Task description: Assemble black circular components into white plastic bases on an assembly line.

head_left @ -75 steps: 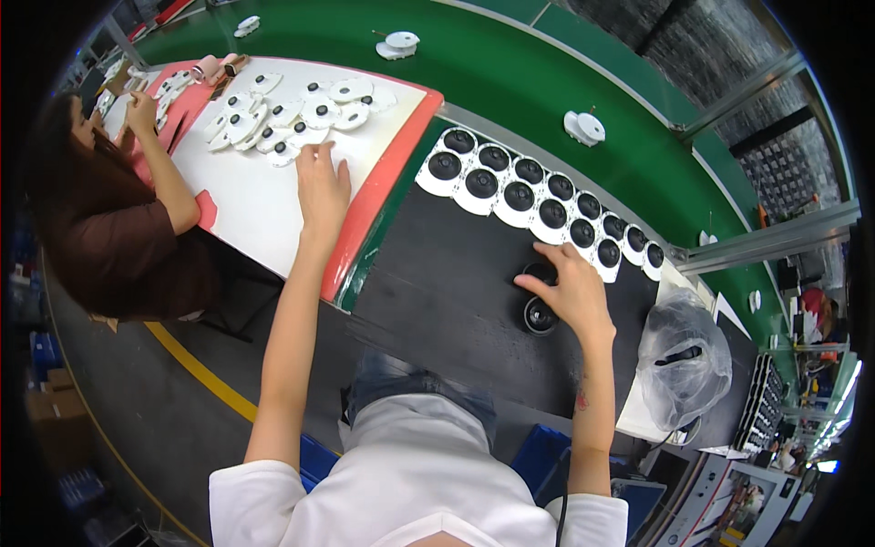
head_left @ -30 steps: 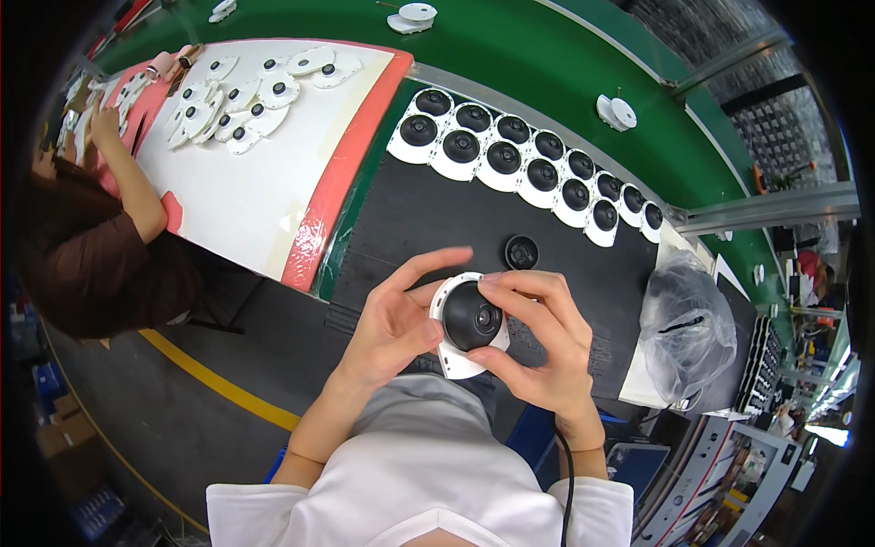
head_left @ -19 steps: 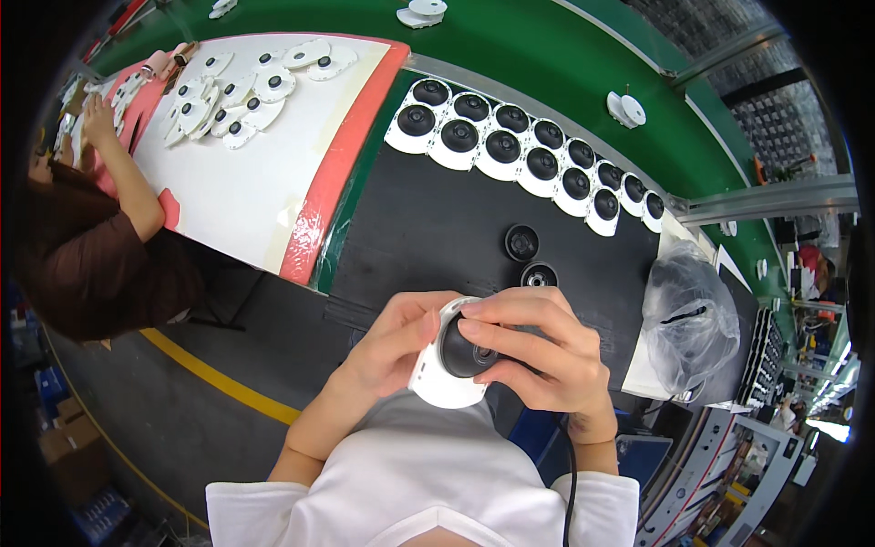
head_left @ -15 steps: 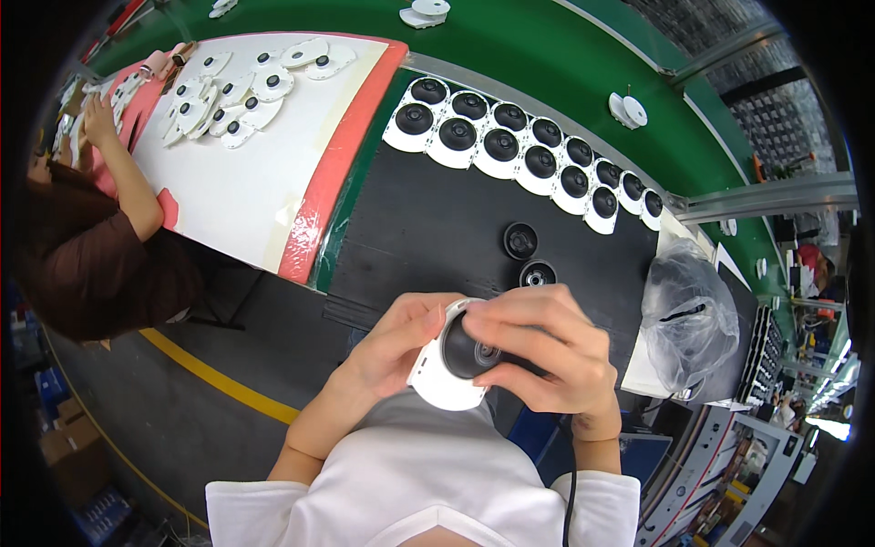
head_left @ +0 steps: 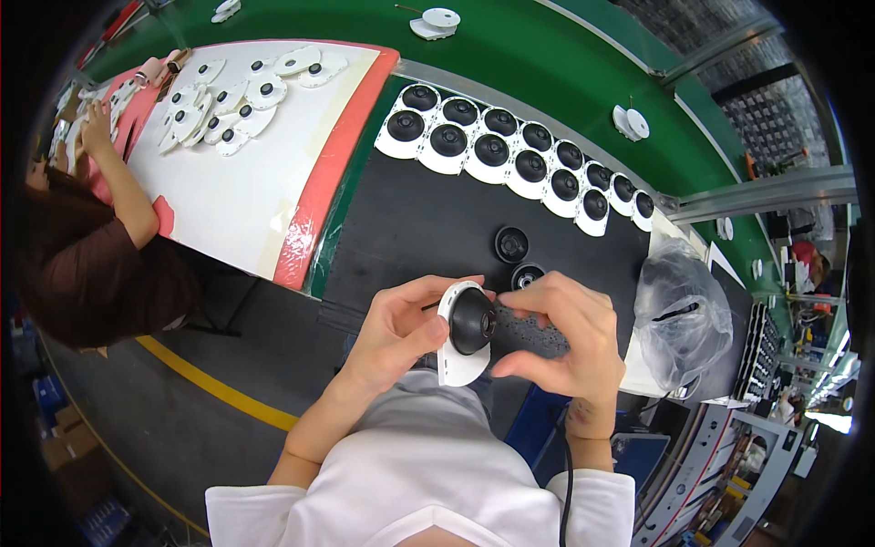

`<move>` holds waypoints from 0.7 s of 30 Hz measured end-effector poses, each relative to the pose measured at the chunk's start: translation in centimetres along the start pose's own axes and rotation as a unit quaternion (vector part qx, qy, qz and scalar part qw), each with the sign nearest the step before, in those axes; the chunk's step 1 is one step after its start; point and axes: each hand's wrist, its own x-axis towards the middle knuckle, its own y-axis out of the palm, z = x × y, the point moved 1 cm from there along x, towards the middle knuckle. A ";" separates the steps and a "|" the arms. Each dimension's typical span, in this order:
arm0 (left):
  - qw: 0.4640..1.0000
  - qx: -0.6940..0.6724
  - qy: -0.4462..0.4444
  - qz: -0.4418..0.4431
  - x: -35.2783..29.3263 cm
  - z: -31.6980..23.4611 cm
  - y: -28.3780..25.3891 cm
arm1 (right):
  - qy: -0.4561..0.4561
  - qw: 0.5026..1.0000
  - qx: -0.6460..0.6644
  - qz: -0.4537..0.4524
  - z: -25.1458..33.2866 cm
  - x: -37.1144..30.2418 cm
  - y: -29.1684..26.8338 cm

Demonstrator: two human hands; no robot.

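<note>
My left hand (head_left: 390, 335) grips a white plate (head_left: 463, 367) by its left edge, thumb in front. A black round dome (head_left: 470, 321) sits in that plate, which is tilted up on edge with the dome facing right. My right hand (head_left: 576, 339) is just right of the dome, its thumb and fingers apart and nothing between them. Beyond my hands, two loose black round parts (head_left: 511, 244) lie on the dark mat (head_left: 401, 214). Several white plates with black domes (head_left: 491, 149) stand in two rows along the mat's far edge.
A clear plastic bag (head_left: 685, 310) with something dark inside sits at the right. On the left, a co-worker (head_left: 96, 264) sits by a white board (head_left: 241, 196) bearing several white parts (head_left: 228, 96). A green belt (head_left: 529, 55) with white pieces runs behind; a metal post (head_left: 766, 196) crosses at right.
My right hand has come off the dome and opened to the right. My left hand has turned and raised the plate, so the dome now faces right.
</note>
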 end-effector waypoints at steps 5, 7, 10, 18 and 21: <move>0.996 0.083 0.045 0.005 0.4 0.1 0.0 | 0.053 0.995 0.048 0.070 -0.9 -1.2 0.6; 0.997 0.064 0.053 0.003 0.4 0.3 0.0 | -0.005 0.995 -0.075 0.068 -1.8 -1.5 0.5; 0.998 0.044 0.038 -0.021 0.3 0.2 -0.2 | 0.017 0.999 -0.016 0.023 -0.8 -0.5 1.0; 0.998 0.024 0.048 0.018 1.0 1.1 -0.6 | -0.011 0.997 -0.045 0.054 -1.4 -0.5 0.8; 1.000 0.001 0.007 0.005 1.4 2.0 -1.0 | -0.011 0.996 -0.051 0.076 -2.0 -1.2 1.4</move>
